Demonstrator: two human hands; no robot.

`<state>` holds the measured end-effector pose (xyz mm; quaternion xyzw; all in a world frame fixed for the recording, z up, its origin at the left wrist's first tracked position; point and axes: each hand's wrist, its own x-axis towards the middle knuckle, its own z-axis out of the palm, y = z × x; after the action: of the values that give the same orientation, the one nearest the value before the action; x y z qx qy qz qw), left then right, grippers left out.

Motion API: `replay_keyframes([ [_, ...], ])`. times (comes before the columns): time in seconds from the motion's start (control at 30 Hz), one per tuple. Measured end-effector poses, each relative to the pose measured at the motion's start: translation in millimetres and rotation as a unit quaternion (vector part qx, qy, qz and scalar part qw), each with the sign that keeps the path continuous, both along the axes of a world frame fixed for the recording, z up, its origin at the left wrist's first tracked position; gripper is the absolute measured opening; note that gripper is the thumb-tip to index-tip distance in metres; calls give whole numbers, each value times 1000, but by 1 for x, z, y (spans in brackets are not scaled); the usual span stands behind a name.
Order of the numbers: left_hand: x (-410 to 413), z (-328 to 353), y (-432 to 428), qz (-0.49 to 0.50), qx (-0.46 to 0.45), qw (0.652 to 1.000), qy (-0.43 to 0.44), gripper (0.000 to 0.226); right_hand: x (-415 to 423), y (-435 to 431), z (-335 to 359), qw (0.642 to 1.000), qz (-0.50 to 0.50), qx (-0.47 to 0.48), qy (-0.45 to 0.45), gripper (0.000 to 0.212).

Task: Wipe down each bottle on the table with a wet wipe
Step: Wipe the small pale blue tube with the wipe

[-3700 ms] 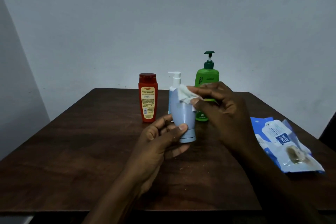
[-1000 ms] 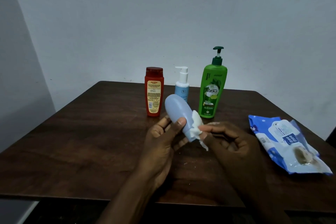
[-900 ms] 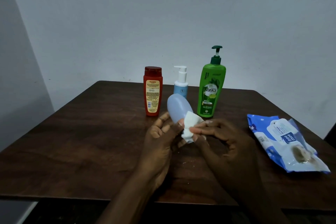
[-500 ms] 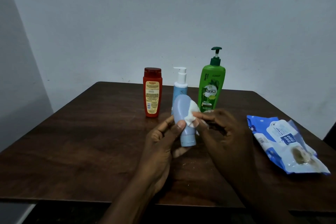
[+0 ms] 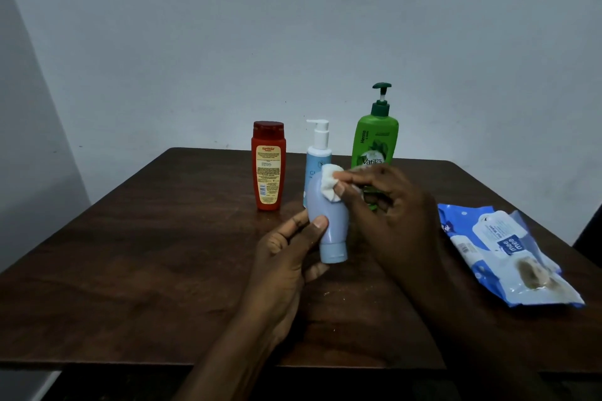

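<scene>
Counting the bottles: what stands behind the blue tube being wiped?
Right behind the blue tube stands a white-pump bottle, lower body hidden. The right hand covers the green pump bottle base.

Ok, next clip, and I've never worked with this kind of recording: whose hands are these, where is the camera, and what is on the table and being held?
There is no machine here. A person wears a wide-angle camera on the head, looking forward and down, so the arms reach in from the bottom.

The left hand grips a pale blue bottle, cap end down. The right hand presses a crumpled white wet wipe against its upper part.

On the dark wooden table, three bottles stand upright behind the hands: a red bottle, a light blue pump bottle and a green pump bottle. To the right lies a blue and white wipes pack.
</scene>
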<state>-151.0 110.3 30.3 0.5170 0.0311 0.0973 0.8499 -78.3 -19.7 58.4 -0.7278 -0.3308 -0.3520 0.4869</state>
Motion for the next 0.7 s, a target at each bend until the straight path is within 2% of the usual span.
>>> replay_keyframes([
  [0.1, 1, 1, 1, 5, -2, 1000, 1, 26, 5, 3, -1, 999, 26, 13, 22, 17],
  [0.2, 2, 1, 2, -1, -37, 999, -4, 33, -4, 2, -14, 998, 43, 25, 40, 17],
  [0.27, 2, 1, 3, -9, -70, 997, -5, 39, -15, -1, -22, 993, 71, 49, 84, 22],
  [0.37, 4, 0, 5, -10, -94, 995, -7, 38, -29, -4, -33, 983, 110, 70, 127, 26],
  [0.53, 5, -1, 7, -28, -80, 996, -11, 38, -28, -9, -31, 987, 94, 47, 119, 21],
  [0.6, 6, 0, 9, -41, -61, 997, -15, 39, -20, -6, -21, 985, 95, 62, 129, 23],
  [0.7, 5, 1, 11, -59, -25, 998, -18, 42, -6, 0, 3, 978, 114, 94, 148, 14],
])
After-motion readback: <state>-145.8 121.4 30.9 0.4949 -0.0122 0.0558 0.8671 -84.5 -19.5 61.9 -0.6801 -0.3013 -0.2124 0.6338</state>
